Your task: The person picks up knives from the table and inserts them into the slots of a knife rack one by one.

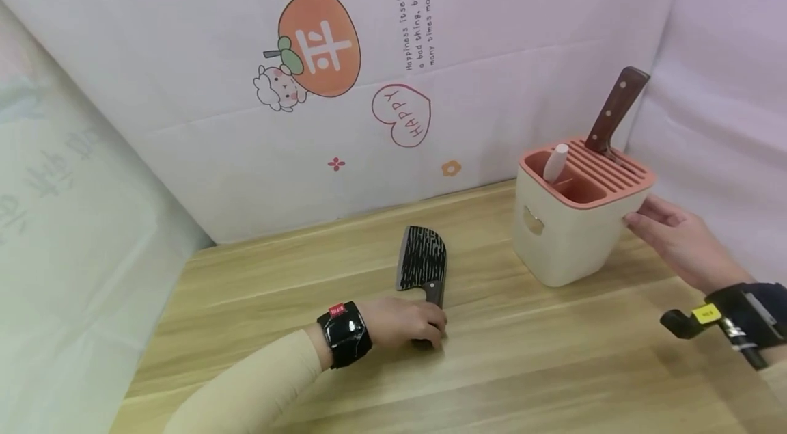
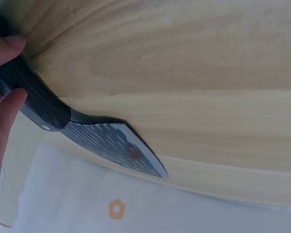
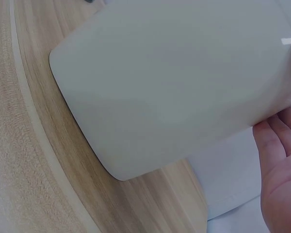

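A cleaver [image 1: 422, 258] with a dark, streaked blade and pale cutting edge lies on the wooden table, blade toward the back wall. My left hand [image 1: 402, 322] grips its dark handle [image 2: 36, 94]; thumb and fingers are around it in the left wrist view. To the right stands a cream knife block [image 1: 568, 242] with a coral slotted top. My right hand [image 1: 691, 239] holds the block at its right side, thumb on the near face and fingers behind. Its smooth wall [image 3: 160, 92] fills much of the right wrist view.
A knife with a brown riveted handle [image 1: 617, 106] stands in the block's slots. A pale pink handle [image 1: 556, 162] leans in its open compartment. Printed white cloth [image 1: 492, 78] hangs behind the table [image 1: 295, 270], with more cloth [image 1: 725, 113] at the right.
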The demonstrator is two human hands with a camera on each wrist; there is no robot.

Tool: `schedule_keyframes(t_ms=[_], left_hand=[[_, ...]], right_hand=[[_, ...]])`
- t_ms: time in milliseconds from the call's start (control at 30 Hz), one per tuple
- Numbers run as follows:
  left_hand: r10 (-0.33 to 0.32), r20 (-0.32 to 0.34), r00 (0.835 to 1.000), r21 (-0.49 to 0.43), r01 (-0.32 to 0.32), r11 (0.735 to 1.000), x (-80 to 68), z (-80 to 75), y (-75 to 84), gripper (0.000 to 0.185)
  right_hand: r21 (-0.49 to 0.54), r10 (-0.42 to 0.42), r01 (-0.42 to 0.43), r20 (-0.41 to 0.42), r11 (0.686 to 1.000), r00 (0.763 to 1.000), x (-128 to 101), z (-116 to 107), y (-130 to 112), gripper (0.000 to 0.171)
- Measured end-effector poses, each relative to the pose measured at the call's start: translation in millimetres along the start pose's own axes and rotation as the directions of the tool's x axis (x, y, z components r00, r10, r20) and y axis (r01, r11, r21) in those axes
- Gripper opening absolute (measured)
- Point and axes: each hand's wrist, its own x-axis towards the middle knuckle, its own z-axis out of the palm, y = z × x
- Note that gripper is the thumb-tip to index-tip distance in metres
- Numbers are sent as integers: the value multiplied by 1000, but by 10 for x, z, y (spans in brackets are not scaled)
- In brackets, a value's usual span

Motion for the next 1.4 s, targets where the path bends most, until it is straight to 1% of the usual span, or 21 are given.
schedule_keyframes(t_ms=[67,167,267,333,467,533,600,667,733,867,900,933,967,1033,1100,1133,1267,1300,1333,1367,1400], left_hand=[[4,4,1000,18,-4,1000,20,-18,-2,26],[16,1,1000,21,-17,1000,36,-22,-6,24],[26,-2,1000,15,-26,1000,39,-19,-10,25],[35,-5,999,20,-35,999,48,-14,-19,29],[59,-13,998,73,-58,996,94,-4,-24,35],[56,-9,998,109,-55,993,119,4,-15,34],[43,0,999,120,-43,992,137,6,-5,34],[29,15,999,115,-31,993,151,2,1,36],[20,31,999,100,-23,995,162,2,4,39],[27,45,999,83,-31,996,173,19,4,43],[31,39,999,75,-34,997,174,27,2,42],[35,30,999,71,-37,997,178,41,1,42],[37,19,999,63,-38,997,180,51,1,41],[41,-8,999,52,-41,998,183,70,-1,38],[46,-32,998,50,-44,998,183,82,-6,36],[47,-37,998,57,-45,997,183,86,-10,36],[70,-34,997,81,-68,994,179,78,-51,39],[73,-34,997,81,-70,994,173,66,-62,40],[76,-37,996,76,-73,994,163,42,-72,40],[80,-52,995,60,-77,995,154,19,-83,39],[80,-78,994,38,-77,996,143,-9,-92,38]], right_hand=[[-22,6,-7,-6,1000,1000,-7,5,-2,70],[-64,17,-18,-9,998,1000,-19,13,-2,71],[-32,15,-15,-6,999,1000,-15,24,3,71],[-2,11,-11,-4,1000,1000,-14,17,6,70],[21,8,-8,-19,1000,1000,7,25,0,70],[34,4,-3,-25,999,1000,18,35,-4,71],[49,0,2,-27,999,1000,25,46,-7,71],[100,-8,10,-22,995,1000,27,56,-3,71],[181,-22,25,-21,983,1000,29,68,10,71],[312,-57,61,-24,948,998,28,80,36,70],[323,-61,66,-26,944,998,26,81,38,70],[293,-58,65,-31,954,998,21,80,38,69],[293,-57,64,-30,954,998,19,78,43,70],[198,-32,38,-33,980,999,13,76,34,70],[144,-16,20,-29,989,999,21,74,32,72],[146,-16,20,-25,989,1000,27,71,34,73],[269,-57,58,-11,961,998,54,62,42,71],[276,-61,63,-14,959,998,55,62,38,71],[280,-63,65,-16,958,998,56,60,33,71],[253,-58,62,-21,966,998,55,60,26,71],[201,-47,51,-26,978,999,53,60,18,72]])
